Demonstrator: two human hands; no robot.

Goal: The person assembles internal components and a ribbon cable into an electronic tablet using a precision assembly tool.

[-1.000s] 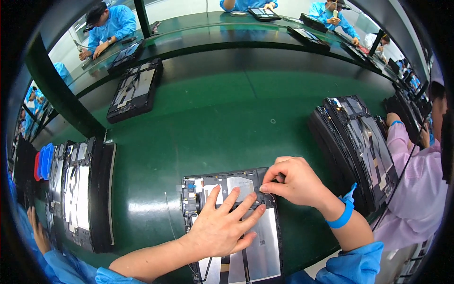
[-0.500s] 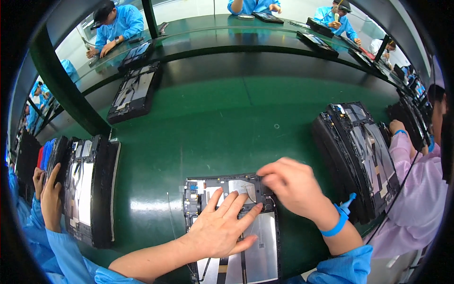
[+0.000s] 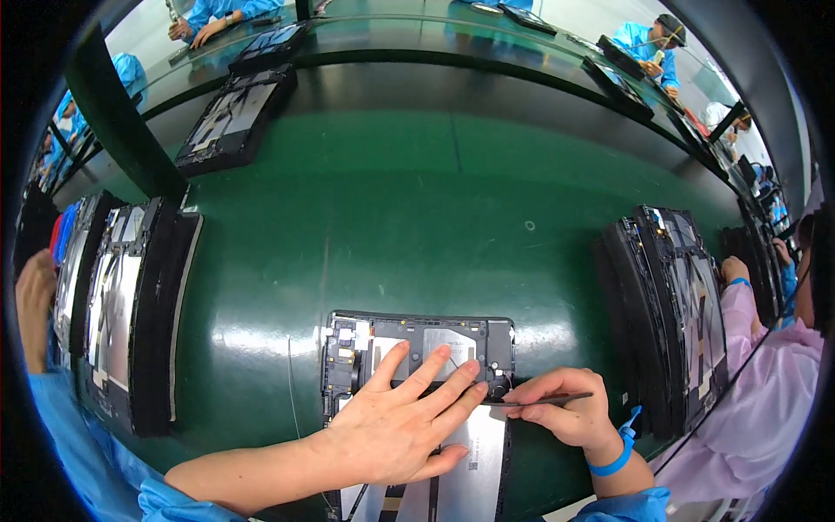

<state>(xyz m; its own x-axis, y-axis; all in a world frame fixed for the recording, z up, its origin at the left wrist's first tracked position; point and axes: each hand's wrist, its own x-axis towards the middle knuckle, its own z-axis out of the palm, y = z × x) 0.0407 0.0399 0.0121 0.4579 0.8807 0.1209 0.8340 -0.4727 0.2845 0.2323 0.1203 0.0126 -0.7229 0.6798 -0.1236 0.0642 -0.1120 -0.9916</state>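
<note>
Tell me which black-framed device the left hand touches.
The device at the near centre, under the spread left hand; the left stack, right stack and farther devices are clear of it.

Hands of the wearer number two: left hand and right hand. There is one tool, one device beneath the left hand, and one loose wire beside it. One lone device lies at the upper left of the near table. Stacks on this table number two: left stack and right stack. Each contains at least two units; full totals are hidden. Blue wristbands show twice: one wearer's band, one co-worker's band. Pink-sleeved co-workers number one.
</note>
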